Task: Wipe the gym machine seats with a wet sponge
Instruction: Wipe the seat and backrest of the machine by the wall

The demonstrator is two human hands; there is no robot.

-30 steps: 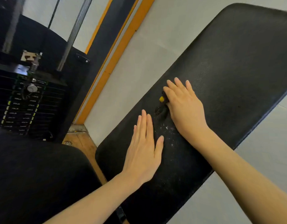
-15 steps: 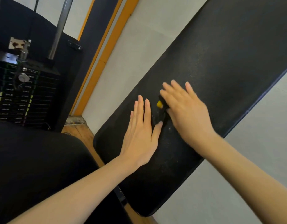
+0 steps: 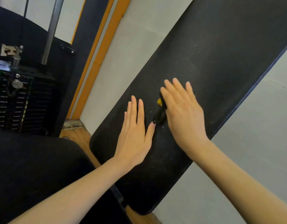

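A long black padded seat back (image 3: 212, 62) slants from lower middle to upper right, with pale specks on its surface. My right hand (image 3: 183, 113) lies on it with straight fingers and presses a sponge (image 3: 159, 109) against the pad. Only the sponge's yellow corner and dark underside show at the hand's left edge. My left hand (image 3: 134, 135) rests flat on the pad just left of the sponge, its thumb tip touching or nearly touching the sponge's lower end.
A second black cushion (image 3: 34, 167) fills the lower left. Behind it stand a weight stack (image 3: 13, 102) with a selector pin and a steel guide rod (image 3: 50, 29). An orange-trimmed grey wall (image 3: 97, 62) runs behind the pad, and wooden floor (image 3: 78, 135) shows between the cushions.
My left hand has slid up the pad until its thumb reaches the sponge. My right hand has stayed on the sponge, shifting only slightly along the pad.
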